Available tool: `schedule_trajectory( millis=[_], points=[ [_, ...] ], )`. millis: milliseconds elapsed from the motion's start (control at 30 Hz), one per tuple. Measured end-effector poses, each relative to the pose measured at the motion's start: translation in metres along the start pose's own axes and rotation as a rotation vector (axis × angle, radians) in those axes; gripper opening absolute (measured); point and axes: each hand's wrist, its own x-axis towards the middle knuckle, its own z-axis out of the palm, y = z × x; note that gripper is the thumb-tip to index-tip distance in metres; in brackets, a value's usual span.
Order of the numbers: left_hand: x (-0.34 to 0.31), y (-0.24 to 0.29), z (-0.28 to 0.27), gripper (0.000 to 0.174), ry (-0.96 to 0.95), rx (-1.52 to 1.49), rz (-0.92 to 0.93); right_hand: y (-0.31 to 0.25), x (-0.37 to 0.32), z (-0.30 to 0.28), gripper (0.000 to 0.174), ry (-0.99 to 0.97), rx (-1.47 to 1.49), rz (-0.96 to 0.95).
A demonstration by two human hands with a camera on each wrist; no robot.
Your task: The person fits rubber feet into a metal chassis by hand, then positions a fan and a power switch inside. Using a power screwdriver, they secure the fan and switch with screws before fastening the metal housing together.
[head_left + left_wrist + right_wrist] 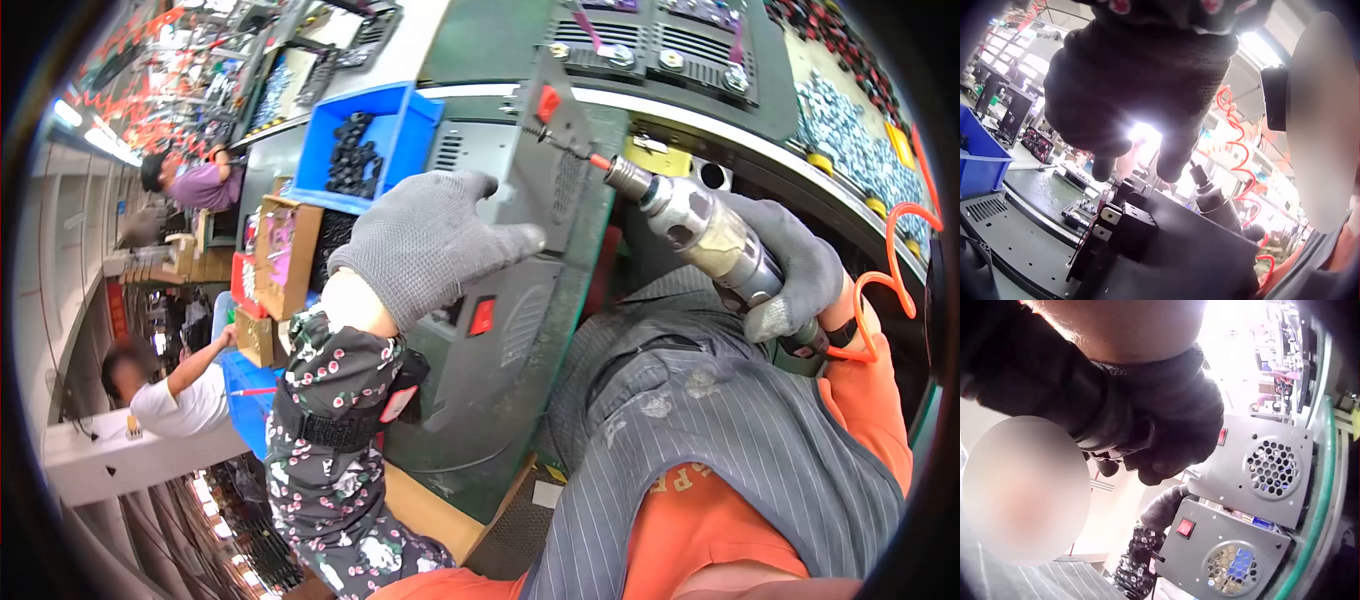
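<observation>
My gloved right hand [800, 265] grips an air screwdriver [705, 230], its bit pointing left at an upright grey metal panel [560, 190] with a red rocker switch [548, 103]. The bit tip overlaps the panel's edge in the head view. My gloved left hand [435, 240] hovers left of that panel, thumb and forefinger stretched toward it and spread apart with nothing between them. Behind the panel, the left wrist view shows the black switch body [1138, 219]. A second grey panel with a red switch [482, 316] stands nearer me. The right wrist view shows both panels' honeycomb vents [1272, 467].
A blue bin [420, 130] of black parts stands beyond my left hand, near a cardboard box [280, 255]. An orange coiled air hose [895, 285] trails from the screwdriver. Loose screws [850, 130] lie at the far right. Two other people [190, 405] work at the left.
</observation>
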Motion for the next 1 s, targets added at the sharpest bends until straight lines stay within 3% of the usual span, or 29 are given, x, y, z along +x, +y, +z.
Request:
schedule_trajectory(
  millis=[100, 167, 233, 300, 400, 467, 500, 567, 667, 733, 800, 867, 1000],
  points=[
    [0.014, 0.004, -0.003, 0.053, -0.171, -0.025, 0.015, 0.009, -0.005, -0.007, 0.082, -0.031, -0.009, 0.015],
    [0.016, 0.005, -0.003, 0.047, -0.276, -0.044, 0.004, 0.028, -0.004, -0.01, 0.081, -0.045, -0.087, -0.129],
    [0.014, 0.009, -0.002, 0.04, -0.228, -0.223, -0.057, 0.037, -0.005, -0.009, 0.077, -0.022, -0.115, -0.165],
    [0.015, 0.012, -0.005, 0.036, -0.284, -0.201, -0.068, 0.031, -0.002, -0.01, 0.07, -0.096, -0.126, 0.049],
    [0.015, 0.009, -0.004, 0.035, -0.284, -0.263, -0.002, 0.035, 0.003, -0.009, 0.065, -0.131, -0.207, 0.081],
    [0.014, 0.001, 0.001, 0.034, -0.17, -0.129, 0.206, 0.04, 0.006, -0.01, 0.065, -0.135, -0.242, 0.052],
    [0.013, 0.003, 0.0, 0.034, -0.175, -0.129, 0.206, 0.042, 0.007, -0.011, 0.064, -0.163, -0.192, 0.063],
    [0.012, 0.01, -0.001, 0.035, -0.243, -0.303, -0.071, 0.041, 0.01, -0.01, 0.063, -0.191, -0.142, 0.074],
    [0.012, 0.005, 0.0, 0.034, -0.208, -0.247, 0.059, 0.039, 0.012, -0.009, 0.063, -0.178, -0.135, 0.04],
    [0.012, 0.006, 0.002, 0.034, -0.206, -0.239, 0.005, 0.038, 0.011, -0.01, 0.079, -0.222, -0.125, 0.162],
    [0.011, 0.005, 0.004, 0.034, -0.2, -0.231, -0.049, 0.039, 0.009, -0.008, 0.078, -0.211, -0.146, 0.117],
    [0.01, 0.0, 0.006, 0.034, -0.148, -0.116, 0.123, 0.038, 0.011, -0.007, 0.077, -0.204, -0.171, 0.072],
    [0.013, 0.002, 0.009, 0.035, -0.159, -0.341, -0.012, 0.035, 0.015, -0.004, 0.077, -0.212, -0.135, 0.126]
  ],
)
